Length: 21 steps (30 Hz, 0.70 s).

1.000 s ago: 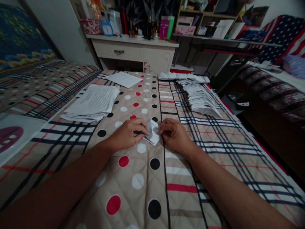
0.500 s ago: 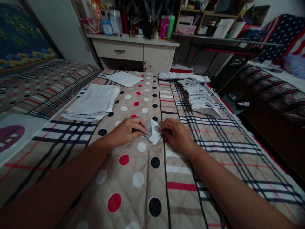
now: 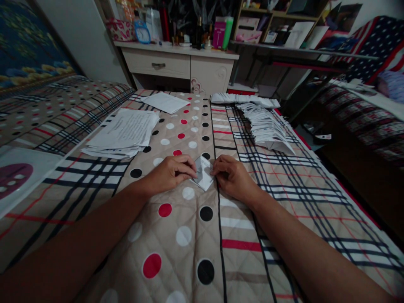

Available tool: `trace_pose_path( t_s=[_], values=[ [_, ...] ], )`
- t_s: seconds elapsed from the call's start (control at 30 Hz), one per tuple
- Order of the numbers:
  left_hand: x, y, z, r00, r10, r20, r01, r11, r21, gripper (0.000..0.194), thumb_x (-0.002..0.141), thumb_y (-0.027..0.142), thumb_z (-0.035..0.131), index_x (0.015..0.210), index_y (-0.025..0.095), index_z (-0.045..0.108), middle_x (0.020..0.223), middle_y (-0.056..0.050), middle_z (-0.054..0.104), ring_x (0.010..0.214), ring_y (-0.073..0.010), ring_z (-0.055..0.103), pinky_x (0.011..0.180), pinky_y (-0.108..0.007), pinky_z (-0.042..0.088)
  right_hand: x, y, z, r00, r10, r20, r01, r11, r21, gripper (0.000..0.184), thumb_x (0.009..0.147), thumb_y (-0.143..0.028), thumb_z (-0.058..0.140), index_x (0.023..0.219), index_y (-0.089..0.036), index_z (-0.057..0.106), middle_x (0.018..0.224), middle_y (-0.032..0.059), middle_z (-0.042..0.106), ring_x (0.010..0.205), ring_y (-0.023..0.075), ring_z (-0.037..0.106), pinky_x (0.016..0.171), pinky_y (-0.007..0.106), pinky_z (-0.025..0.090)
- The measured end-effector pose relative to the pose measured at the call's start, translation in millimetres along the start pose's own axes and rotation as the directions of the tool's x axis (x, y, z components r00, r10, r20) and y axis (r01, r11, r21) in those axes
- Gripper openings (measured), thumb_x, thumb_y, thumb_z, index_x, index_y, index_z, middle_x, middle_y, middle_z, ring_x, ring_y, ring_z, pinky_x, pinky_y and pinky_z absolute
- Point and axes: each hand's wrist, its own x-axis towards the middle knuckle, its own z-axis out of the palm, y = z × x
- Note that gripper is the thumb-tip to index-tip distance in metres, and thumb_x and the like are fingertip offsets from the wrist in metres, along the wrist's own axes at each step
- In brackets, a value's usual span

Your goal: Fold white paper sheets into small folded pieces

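Note:
Between my two hands is a small piece of folded paper [image 3: 205,176], white with grey printing, held just above the patterned bedspread [image 3: 183,252]. The fingers of my left hand [image 3: 176,172] pinch its left corner. On the opposite side, my right hand [image 3: 233,176] grips the right corner between thumb and fingers. Both sets of fingertips cover the paper's side corners. To the right and farther back lies a long row of folded paper pieces [image 3: 267,128], packed close together. Left of my hands rests a stack of printed sheets [image 3: 123,132].
Another sheet pile [image 3: 166,102] lies toward the far end of the bed, and a second folded-paper row [image 3: 243,100] is at the far right. Beyond the bed stands a white dresser [image 3: 158,63] with a blue clock [image 3: 142,31]. A clear plastic cover [image 3: 28,174] sits at left.
The hands keep their hold on the folded paper with barely any movement. The view has shifted slightly.

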Motion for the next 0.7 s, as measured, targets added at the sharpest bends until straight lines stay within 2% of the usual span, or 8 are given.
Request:
trace_pose_path(
  t_s=[0.23, 0.43, 0.7],
  values=[
    [-1, -1, 1.7, 0.999, 0.048, -0.022, -0.047, 0.999, 0.012, 0.021, 0.083, 0.008, 0.064, 0.087, 0.023, 0.079, 0.091, -0.005, 0.070, 0.082, -0.0130, 0.066, 0.074, -0.025, 0.052, 0, 2, 2, 1.000, 0.000, -0.014, 0.001, 0.998, 0.063, 0.031, 0.063, 0.007, 0.047, 0.068, -0.018, 0.065, 0.078, 0.0048, 0.061, 0.080, 0.0179, 0.058, 0.072, 0.029, 0.045],
    [-1, 0, 4.0, 0.995, 0.096, 0.013, -0.096, 0.995, 0.015, 0.022, 0.084, 0.007, 0.063, 0.090, 0.022, 0.079, 0.094, -0.006, 0.068, 0.084, -0.0130, 0.065, 0.073, -0.025, 0.053, 1, 1, 1, 1.000, -0.006, -0.002, 0.006, 0.997, 0.073, 0.029, 0.058, 0.008, 0.046, 0.065, -0.017, 0.061, 0.075, 0.0045, 0.059, 0.078, 0.0175, 0.056, 0.069, 0.028, 0.042],
    [-1, 11, 4.2, 0.997, 0.059, 0.041, -0.060, 0.998, 0.010, 0.022, 0.082, 0.010, 0.062, 0.092, 0.021, 0.078, 0.094, -0.007, 0.067, 0.085, -0.0150, 0.064, 0.074, -0.027, 0.053, 3, -4, 0, 1.000, 0.020, 0.013, -0.021, 0.996, 0.082, 0.024, 0.057, 0.005, 0.048, 0.061, -0.017, 0.054, 0.072, 0.0038, 0.055, 0.074, 0.0168, 0.054, 0.066, 0.027, 0.040]
  ],
)
